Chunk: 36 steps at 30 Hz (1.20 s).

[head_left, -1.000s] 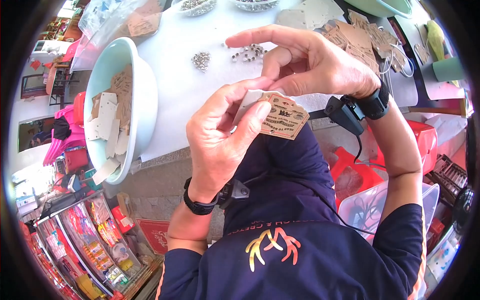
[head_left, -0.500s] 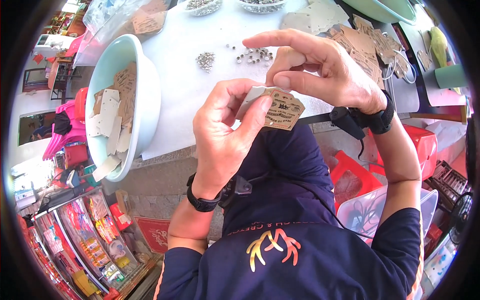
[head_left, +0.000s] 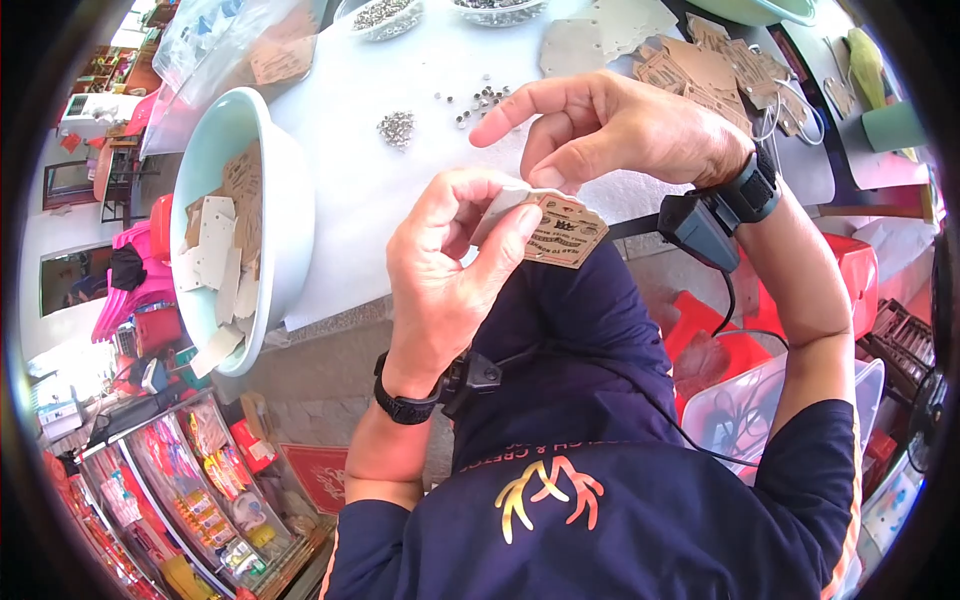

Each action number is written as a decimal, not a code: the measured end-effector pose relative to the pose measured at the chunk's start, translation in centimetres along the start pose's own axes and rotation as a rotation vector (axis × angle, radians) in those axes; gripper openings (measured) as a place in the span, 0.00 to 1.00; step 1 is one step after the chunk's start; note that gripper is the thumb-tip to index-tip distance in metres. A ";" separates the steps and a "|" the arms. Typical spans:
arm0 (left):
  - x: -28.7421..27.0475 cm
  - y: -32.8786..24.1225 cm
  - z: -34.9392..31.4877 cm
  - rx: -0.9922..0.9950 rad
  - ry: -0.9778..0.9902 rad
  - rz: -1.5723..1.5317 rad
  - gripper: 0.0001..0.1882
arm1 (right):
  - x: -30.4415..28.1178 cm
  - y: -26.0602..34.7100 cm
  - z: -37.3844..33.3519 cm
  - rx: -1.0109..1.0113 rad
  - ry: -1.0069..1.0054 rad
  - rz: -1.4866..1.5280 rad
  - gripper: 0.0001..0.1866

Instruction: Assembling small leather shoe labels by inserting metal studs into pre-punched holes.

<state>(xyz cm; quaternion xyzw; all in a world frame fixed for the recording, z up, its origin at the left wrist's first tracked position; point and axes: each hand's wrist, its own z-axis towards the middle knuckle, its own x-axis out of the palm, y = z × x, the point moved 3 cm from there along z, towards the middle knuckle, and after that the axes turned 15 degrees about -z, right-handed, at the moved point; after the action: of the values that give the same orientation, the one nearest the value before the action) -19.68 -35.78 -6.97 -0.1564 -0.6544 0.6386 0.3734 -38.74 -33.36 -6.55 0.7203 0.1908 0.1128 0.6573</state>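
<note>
My left hand point(head_left: 445, 250) pinches a folded brown card tag point(head_left: 566, 232) between thumb and fingers, above my lap at the table's front edge. The printed brown face shows, and the folded part behind it is pale. At the card's upper edge is my right hand point(head_left: 620, 135), its thumb and middle finger pinched together and the index finger stretched out to the left. Whatever that pinch holds is hidden. Beyond the hands, on the white table, lie a small heap of silvery metal bits point(head_left: 397, 129) and a scatter of small dark-centred metal rings point(head_left: 482, 104).
A pale green basin point(head_left: 300, 210) of card pieces stands at the left. Two clear tubs point(head_left: 383, 18) of metal parts sit at the far edge. Card tags point(head_left: 690, 75) are piled at the back right, beside a looped white cord point(head_left: 800, 125). Red stools point(head_left: 715, 345) stand below.
My right thumb and middle finger have come down and left, closer to the card's upper edge. The left hand still holds the card. The whole view has shifted slightly.
</note>
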 end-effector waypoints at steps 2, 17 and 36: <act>0.1 -0.1 0.0 -0.002 0.003 -0.010 0.09 | 0.0 0.3 0.1 -0.008 -0.014 -0.039 0.26; -0.1 -0.3 0.2 -0.067 0.009 -0.088 0.08 | 0.1 1.1 0.0 -0.079 -0.059 -0.223 0.25; -0.1 0.1 0.6 -0.042 0.018 -0.113 0.10 | 0.3 -1.1 -0.2 0.051 -0.074 0.106 0.14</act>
<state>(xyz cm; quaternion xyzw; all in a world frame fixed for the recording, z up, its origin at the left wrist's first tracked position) -20.04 -36.30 -7.07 -0.1329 -0.6720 0.6012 0.4115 -38.74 -33.00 -7.65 0.7496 0.1306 0.1160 0.6385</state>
